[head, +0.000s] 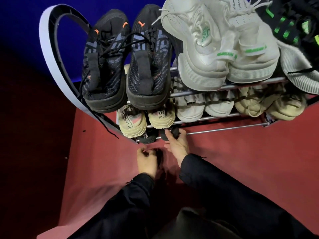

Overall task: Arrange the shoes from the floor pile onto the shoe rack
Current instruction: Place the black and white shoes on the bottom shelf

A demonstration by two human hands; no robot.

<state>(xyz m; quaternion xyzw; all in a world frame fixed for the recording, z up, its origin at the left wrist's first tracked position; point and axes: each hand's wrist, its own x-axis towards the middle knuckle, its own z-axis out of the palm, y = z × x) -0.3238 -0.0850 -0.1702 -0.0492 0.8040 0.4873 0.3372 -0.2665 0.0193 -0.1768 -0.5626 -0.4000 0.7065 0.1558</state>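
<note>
A shoe rack (224, 87) of metal bars stands in front of me. Its top tier holds a pair of black knit shoes (124, 66), a pair of white shoes (221, 49) and a black and green shoe (293, 26). The middle tier carries beige shoes (146, 119), white shoes (203, 107) and cream shoes (269, 104). On the bottom tier at the left sit two black shoes. My right hand (176, 144) grips the heel of the right black shoe (170, 132). My left hand (148, 161) is low on the floor, fingers curled, perhaps on something dark.
The floor (241, 152) is red carpet. A curved white and black side frame (51, 57) bounds the rack on the left, with a blue wall behind it. A loose black lace hangs down from the top-tier shoe at the left.
</note>
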